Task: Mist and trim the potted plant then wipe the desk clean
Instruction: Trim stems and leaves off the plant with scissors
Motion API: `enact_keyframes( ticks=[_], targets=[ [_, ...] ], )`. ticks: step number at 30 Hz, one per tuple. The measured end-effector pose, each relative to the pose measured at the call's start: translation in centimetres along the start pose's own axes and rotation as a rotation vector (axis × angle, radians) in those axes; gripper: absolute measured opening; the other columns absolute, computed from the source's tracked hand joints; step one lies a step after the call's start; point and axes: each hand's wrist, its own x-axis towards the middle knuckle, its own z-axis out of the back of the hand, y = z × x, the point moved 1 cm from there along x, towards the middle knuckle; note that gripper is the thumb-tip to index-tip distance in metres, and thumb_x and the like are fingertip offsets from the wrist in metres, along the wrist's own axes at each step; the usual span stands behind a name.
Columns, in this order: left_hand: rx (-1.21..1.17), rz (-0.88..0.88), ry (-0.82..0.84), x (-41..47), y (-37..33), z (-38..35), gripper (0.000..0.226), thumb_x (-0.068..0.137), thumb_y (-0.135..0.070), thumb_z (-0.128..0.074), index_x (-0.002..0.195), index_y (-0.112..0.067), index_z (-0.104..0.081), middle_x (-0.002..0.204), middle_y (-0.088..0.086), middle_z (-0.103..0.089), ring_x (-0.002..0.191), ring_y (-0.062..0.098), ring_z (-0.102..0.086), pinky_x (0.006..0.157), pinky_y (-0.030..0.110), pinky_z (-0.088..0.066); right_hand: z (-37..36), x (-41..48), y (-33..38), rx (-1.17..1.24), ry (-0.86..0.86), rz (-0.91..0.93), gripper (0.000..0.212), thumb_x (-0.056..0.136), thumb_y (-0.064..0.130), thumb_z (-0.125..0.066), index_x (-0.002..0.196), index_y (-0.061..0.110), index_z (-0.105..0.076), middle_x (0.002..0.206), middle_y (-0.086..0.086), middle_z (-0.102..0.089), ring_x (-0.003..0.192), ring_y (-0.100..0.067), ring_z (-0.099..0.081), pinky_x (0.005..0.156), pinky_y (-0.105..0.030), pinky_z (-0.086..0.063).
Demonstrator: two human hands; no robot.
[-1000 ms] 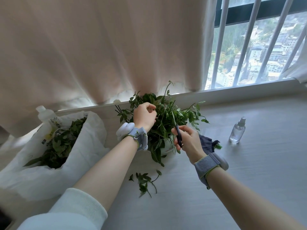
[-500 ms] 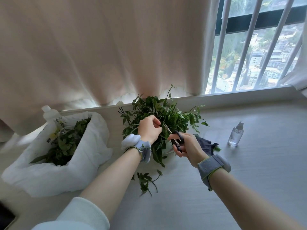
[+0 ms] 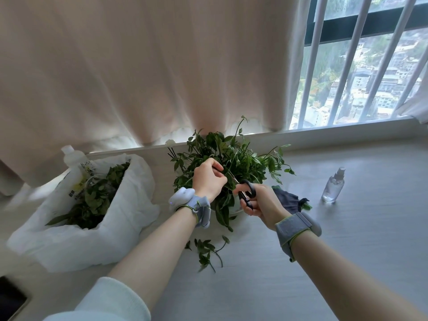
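Note:
A leafy green potted plant [image 3: 240, 156] stands in a white pot at the back middle of the pale desk [image 3: 301, 262]. My left hand [image 3: 207, 179] pinches a stem among its leaves. My right hand [image 3: 261, 200] grips black-handled scissors [image 3: 246, 192], with the blades pointing up-left into the foliage beside my left fingers. Cut sprigs [image 3: 207, 249] lie on the desk in front of the pot. A small clear spray bottle [image 3: 334, 186] stands to the right. A dark grey cloth [image 3: 289, 200] lies crumpled behind my right hand.
A white plastic bag [image 3: 69, 239] holding leaf cuttings sits at the left, with a white bottle [image 3: 74, 158] behind it. A dark phone [image 3: 11, 300] lies at the lower left corner. A beige curtain and a barred window run along the back.
My left hand has come down from the top of the plant to its front. My right hand has turned the scissors toward the stem beside my left fingers.

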Motion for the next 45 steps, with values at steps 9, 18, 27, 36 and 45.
enact_keyframes(
  ticks=[9,18,27,36,45],
  targets=[
    [0.021,-0.002,0.025,-0.2,-0.1,0.0,0.018,0.075,-0.003,-0.065,0.089,-0.013,-0.06,0.068,-0.007,-0.061,0.076,0.013,-0.061,0.061,0.018,-0.043,-0.4,-0.6,0.8,-0.023,0.034,0.047,0.016,0.091,0.006,-0.056,0.101,-0.006,-0.062,0.06,-0.01,-0.044,0.03,-0.007,-0.043,0.029,-0.014,-0.031],
    [0.026,0.01,0.004,-0.8,-0.1,0.5,0.01,0.077,-0.012,-0.065,0.085,-0.014,-0.06,0.068,-0.005,-0.059,0.069,0.014,-0.058,0.06,0.022,-0.046,-0.3,0.0,0.0,-0.105,0.016,0.096,0.008,0.087,0.005,-0.062,0.091,-0.001,-0.064,0.059,-0.009,-0.048,0.049,-0.018,-0.043,0.035,-0.015,-0.033],
    [0.131,-0.054,0.028,-2.8,0.8,1.9,0.018,0.077,-0.026,-0.069,0.094,-0.031,-0.064,0.065,-0.007,-0.068,0.066,0.009,-0.064,0.061,0.026,-0.051,0.0,-0.2,-0.1,-0.145,-0.008,0.154,0.012,0.09,0.01,-0.053,0.084,0.005,-0.061,0.049,-0.009,-0.042,0.039,-0.018,-0.034,0.039,-0.021,-0.024],
    [0.092,-0.089,0.074,-4.1,2.3,3.1,0.011,0.073,-0.03,-0.077,0.075,-0.025,-0.068,0.064,-0.008,-0.065,0.066,0.009,-0.061,0.068,0.031,-0.053,-1.0,-0.5,-0.5,-0.114,-0.025,0.181,0.015,0.092,0.008,-0.05,0.088,0.005,-0.063,0.052,-0.011,-0.046,0.039,-0.019,-0.038,0.036,-0.019,-0.03],
    [0.214,0.011,0.302,-4.9,5.6,2.2,0.015,0.084,-0.016,-0.06,0.087,-0.023,-0.073,0.088,-0.001,-0.07,0.085,0.017,-0.066,0.08,0.033,-0.056,-1.9,-0.9,-1.3,-0.264,0.043,0.185,0.004,0.089,0.003,-0.059,0.09,0.001,-0.062,0.054,-0.012,-0.049,0.032,-0.014,-0.04,0.031,-0.014,-0.029]
  ],
)
